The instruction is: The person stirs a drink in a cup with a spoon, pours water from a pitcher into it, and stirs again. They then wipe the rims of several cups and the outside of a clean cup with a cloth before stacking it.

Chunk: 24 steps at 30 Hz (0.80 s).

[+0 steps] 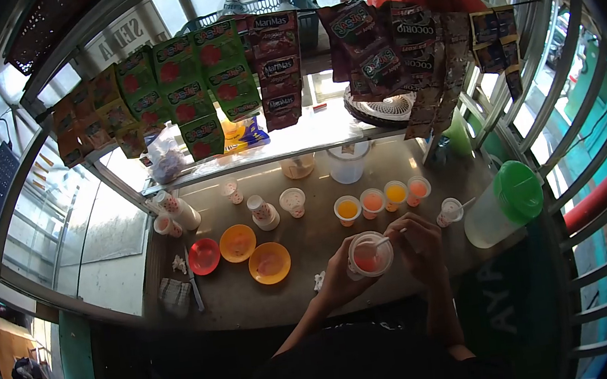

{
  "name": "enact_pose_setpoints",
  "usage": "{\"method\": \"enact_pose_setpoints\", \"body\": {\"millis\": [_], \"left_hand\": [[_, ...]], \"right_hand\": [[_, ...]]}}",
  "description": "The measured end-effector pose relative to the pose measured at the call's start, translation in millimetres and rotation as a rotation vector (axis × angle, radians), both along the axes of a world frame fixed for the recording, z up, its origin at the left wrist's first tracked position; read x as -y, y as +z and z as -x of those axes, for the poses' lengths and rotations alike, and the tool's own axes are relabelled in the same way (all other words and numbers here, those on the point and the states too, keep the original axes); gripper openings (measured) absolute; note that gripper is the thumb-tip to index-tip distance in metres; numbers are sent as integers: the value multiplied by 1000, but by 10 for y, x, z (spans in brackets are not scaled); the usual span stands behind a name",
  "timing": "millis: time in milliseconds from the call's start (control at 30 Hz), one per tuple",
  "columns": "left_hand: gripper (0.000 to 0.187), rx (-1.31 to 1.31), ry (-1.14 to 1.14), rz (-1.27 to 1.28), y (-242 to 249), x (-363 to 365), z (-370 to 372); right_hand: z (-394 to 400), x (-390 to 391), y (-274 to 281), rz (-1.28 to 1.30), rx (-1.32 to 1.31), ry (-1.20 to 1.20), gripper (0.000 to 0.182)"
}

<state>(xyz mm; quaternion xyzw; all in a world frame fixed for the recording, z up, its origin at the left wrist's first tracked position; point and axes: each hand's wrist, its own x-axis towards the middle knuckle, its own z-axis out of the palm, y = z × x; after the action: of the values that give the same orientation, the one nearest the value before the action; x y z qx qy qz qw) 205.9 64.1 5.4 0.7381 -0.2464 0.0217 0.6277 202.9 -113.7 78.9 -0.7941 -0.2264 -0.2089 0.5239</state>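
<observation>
My left hand [338, 274] is wrapped around a clear plastic cup [363, 266] with a pinkish-red drink in it, held above the front of the counter. In my right hand [421, 247], the fingers pinch the end of a thin white spoon [391, 237], whose lower part dips into the cup. Just beyond my hands stand several filled cups, among them an orange drink [348, 209] and a pink drink [373, 202]. To the right of my right hand is another cup [450, 211] with a white handle leaning out of it.
A pitcher with a green lid [519, 191] stands at the right. On the left are a red bowl [204, 256], orange bowls [268, 263], a knife [196, 291] and stacked cups [263, 213]. A clear tub [347, 163] sits at the back. Drink sachets [280, 68] hang overhead.
</observation>
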Motion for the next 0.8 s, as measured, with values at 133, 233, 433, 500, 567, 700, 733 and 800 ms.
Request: {"method": "enact_pose_setpoints", "body": {"millis": [133, 233, 433, 500, 567, 700, 733, 800], "left_hand": [[66, -20, -33, -26, -81, 16, 12], [66, -35, -59, -17, -80, 42, 28], [66, -36, -21, 16, -82, 216, -17], [66, -50, 2, 13, -70, 310, -16], [66, -26, 10, 13, -112, 406, -47], [68, -16, 8, 53, -126, 645, -124], [68, -15, 9, 56, -111, 714, -144], [70, 23, 37, 34, -79, 842, -168]], "right_hand": [[91, 38, -68, 70, 7, -14, 3], [119, 44, -94, -43, -15, 10, 3], [42, 233, -81, 25, -112, 93, 3], [-19, 295, -68, 38, -44, 52, 2], [-57, 392, -55, 47, 22, 11, 2], [-74, 637, -20, 65, -63, 60, 3], [-83, 698, -10, 15, -107, 91, 3], [-140, 840, 9, 64, -40, 57, 4]]}}
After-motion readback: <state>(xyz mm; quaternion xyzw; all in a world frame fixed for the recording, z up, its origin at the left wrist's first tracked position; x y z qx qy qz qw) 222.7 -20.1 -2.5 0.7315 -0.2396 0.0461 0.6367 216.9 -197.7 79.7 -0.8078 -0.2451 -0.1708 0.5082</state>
